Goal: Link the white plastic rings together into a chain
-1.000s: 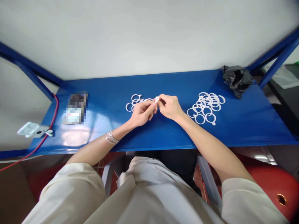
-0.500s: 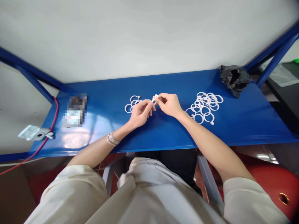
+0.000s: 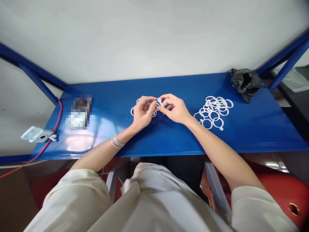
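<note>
My left hand (image 3: 142,113) and my right hand (image 3: 175,109) meet over the middle of the blue table (image 3: 116,135). Both pinch a small white plastic ring (image 3: 159,102) between their fingertips. The left hand's fingers curl over a small pile of white rings (image 3: 135,108), most of which it hides. A larger pile of white rings (image 3: 214,111) lies to the right of my right hand. Silver bracelets (image 3: 116,141) circle my left wrist.
A crumpled black bag (image 3: 245,82) sits at the table's back right. A blurred flat object (image 3: 78,112) lies at the left, with a small white device (image 3: 36,134) and a red cable (image 3: 51,135) at the left edge. A white wall stands behind the table. A red object (image 3: 287,190) lies below right.
Both hands have shifted slightly left and down onto the left pile. My left fingers have opened and curled round the ring there.
</note>
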Demonstrator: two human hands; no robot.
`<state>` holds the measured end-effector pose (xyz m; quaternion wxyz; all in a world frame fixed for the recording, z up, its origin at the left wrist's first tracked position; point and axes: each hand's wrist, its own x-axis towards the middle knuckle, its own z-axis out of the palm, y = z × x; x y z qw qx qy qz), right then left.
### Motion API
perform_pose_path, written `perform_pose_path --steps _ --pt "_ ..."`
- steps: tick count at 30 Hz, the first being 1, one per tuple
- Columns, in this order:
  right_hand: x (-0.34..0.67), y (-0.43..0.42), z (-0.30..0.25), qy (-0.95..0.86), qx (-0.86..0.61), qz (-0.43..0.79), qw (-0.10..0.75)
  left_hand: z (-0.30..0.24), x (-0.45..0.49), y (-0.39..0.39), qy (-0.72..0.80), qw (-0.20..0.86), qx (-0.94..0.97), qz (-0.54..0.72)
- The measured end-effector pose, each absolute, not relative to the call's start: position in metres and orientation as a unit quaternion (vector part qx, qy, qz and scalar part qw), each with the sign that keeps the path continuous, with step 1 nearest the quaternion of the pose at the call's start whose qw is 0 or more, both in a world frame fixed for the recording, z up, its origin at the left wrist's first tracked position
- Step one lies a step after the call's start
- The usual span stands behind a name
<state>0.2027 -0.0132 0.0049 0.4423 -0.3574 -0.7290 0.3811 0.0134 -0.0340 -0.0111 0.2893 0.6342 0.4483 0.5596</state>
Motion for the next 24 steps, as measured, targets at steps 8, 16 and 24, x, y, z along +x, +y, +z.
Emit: perform_pose_path --steps 8,16,24 --pt "0.2017 -0.0142 0.0049 -0.744 -0.346 0.364 0.440 -0.0094 0.0138 -0.0339 0.449 0.290 0.634 0.559" --pt "0.2028 -0.0137 0.0053 -0.793 -0.356 0.291 0.401 -0.0093 0.0135 -0.0327 0.431 0.321 0.618 0.573" --pt "0.1997 -0.0164 0.0084 -0.787 -0.374 0.280 0.403 -0.0100 0.0172 -0.0367 0.422 0.375 0.612 0.555"
